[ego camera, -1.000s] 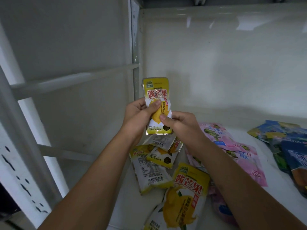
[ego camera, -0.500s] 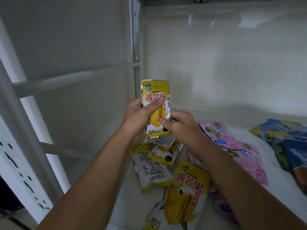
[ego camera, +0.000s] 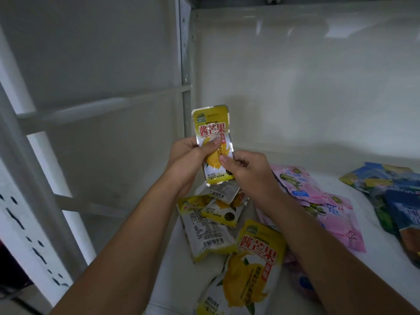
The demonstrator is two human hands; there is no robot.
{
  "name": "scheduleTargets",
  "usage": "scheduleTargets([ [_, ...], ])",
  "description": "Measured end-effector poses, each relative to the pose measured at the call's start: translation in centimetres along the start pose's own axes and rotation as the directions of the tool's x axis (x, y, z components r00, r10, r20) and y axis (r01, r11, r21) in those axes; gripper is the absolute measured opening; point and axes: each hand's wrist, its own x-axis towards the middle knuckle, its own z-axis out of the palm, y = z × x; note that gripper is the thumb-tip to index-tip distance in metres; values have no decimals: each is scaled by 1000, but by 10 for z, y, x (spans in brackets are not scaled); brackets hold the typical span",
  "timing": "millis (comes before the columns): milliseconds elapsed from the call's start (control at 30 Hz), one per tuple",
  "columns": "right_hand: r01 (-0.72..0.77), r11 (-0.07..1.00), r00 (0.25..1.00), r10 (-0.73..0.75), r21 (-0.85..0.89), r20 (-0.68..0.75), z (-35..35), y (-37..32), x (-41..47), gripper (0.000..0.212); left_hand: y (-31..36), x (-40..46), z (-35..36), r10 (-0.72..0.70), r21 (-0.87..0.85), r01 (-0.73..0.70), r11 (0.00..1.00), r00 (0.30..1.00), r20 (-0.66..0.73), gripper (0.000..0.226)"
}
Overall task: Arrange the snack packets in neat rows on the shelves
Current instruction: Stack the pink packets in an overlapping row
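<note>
A yellow mango snack packet point(ego camera: 212, 130) is held upright above the white shelf point(ego camera: 375, 242), near its back left corner. My left hand point(ego camera: 188, 158) grips its left side with the thumb across the front. My right hand point(ego camera: 247, 169) pinches its lower right edge. Below my hands several more yellow mango packets point(ego camera: 252, 264) lie in a loose heap, some face down with barcodes showing. Pink packets point(ego camera: 322, 201) lie overlapped to the right of the heap.
Blue and green packets point(ego camera: 391, 196) are piled at the shelf's right edge. A white upright post point(ego camera: 185, 64) and a crossbar point(ego camera: 102, 105) bound the shelf on the left. The glossy white back panel point(ego camera: 306, 76) rises behind.
Both hands have kept hold of the yellow packet and shifted it slightly; my left thumb has slid lower across its front. The packets on the shelf have not moved.
</note>
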Motion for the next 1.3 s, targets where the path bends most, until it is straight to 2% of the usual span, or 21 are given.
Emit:
scheduleTargets([
  [33,-12,1000,1000,12,2,-20,1,1,1,50,-1,0,-1,18,6,-18,1000,1000,-12,19],
  [133,-51,991,991,66,127,-113,2,-2,3,18,1,1,-2,19,-23,-20,1000,999,-33,22],
  [200,-51,981,985,81,188,-151,1,-4,6,11,0,0,-1,3,-2,-3,1000,1000,-17,27],
  [333,-24,970,972,79,240,-222,-2,-4,6,13,0,-1,1,-3,22,1,1000,998,70,44],
  [400,-36,961,959,111,276,-262,-3,-2,5,12,-1,-2,1,-41,94,29,995,991,128,49],
  [533,-84,941,948,176,327,-265,-4,-1,6,14,-7,-1,2,-51,258,11,966,988,149,24],
  [733,-89,915,971,167,394,-169,-10,-10,2,22,-8,-3,3,7,364,-81,928,980,200,12],
  [800,-76,921,968,161,383,-194,-9,-7,3,20,-6,-5,3,15,361,-91,928,978,209,9],
  [933,-86,933,956,176,350,-234,-6,-1,5,26,-5,-6,3,52,321,-113,940,979,195,19],
  [1133,-74,939,943,176,335,-284,-2,1,4,33,-3,-8,7,-49,222,-9,975,966,253,27],
  [1300,-53,965,945,131,255,-298,-1,8,5,35,-4,-8,5,-17,275,-51,960,971,240,17],
])
